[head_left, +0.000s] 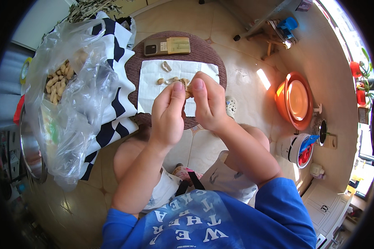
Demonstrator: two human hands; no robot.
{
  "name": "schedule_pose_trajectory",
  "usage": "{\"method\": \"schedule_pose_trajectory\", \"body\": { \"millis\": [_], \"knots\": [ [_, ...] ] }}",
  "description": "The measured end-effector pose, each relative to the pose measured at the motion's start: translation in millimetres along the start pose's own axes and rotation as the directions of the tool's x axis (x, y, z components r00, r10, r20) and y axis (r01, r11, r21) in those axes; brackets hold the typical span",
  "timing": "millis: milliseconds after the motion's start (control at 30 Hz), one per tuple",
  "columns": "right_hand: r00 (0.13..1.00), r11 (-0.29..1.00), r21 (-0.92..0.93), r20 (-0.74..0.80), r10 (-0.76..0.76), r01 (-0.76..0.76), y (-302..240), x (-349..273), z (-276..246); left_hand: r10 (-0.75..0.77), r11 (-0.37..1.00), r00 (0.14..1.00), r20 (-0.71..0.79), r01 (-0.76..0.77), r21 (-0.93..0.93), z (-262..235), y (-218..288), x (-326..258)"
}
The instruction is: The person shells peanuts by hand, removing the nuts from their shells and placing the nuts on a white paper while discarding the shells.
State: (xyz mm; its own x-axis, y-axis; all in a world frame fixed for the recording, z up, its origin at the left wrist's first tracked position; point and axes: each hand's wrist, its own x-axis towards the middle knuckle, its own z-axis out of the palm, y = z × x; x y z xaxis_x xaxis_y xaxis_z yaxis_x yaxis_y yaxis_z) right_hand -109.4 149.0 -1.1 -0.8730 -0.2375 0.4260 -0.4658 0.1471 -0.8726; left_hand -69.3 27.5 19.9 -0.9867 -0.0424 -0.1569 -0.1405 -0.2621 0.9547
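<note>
Pinching a peanut (188, 94), partly hidden by thumbs, in left hand (168, 112) and right hand (211, 101), both curled closed above white paper (148, 97) and blocking its middle. Lying just beyond on the paper: loose peanuts and a shell (166, 66). Farther back on the brown stool (214, 54): a phone (167, 46). Off left, heaped in a clear plastic bag (81, 120): more peanuts (59, 83). Well apart at right: orange basins (297, 99) above a white bucket (284, 147).
</note>
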Motion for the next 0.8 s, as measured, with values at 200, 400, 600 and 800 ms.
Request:
{"method": "schedule_pose_trajectory", "body": {
  "millis": [200,400,600,800],
  "knots": [
    [0.999,0.995,0.096,0.052,-0.004,-0.001,-2,-1,-1,0.047,0.999,0.998,-0.037,-0.047,0.011,-9,7,6],
    [0.997,0.981,0.181,0.041,0.069,-0.075,-6,-1,-2,-0.025,0.992,0.999,-0.028,0.021,-0.124,-7,6,9],
    [0.971,0.973,-0.012,-0.054,-0.232,0.232,-2,1,-1,-0.123,0.868,0.989,0.087,0.150,-0.474,-5,-1,15],
    [0.876,0.858,-0.238,-0.051,-0.479,0.456,-2,6,-7,-0.205,0.741,0.963,0.175,0.270,-0.616,-5,-6,16]
  ]
}}
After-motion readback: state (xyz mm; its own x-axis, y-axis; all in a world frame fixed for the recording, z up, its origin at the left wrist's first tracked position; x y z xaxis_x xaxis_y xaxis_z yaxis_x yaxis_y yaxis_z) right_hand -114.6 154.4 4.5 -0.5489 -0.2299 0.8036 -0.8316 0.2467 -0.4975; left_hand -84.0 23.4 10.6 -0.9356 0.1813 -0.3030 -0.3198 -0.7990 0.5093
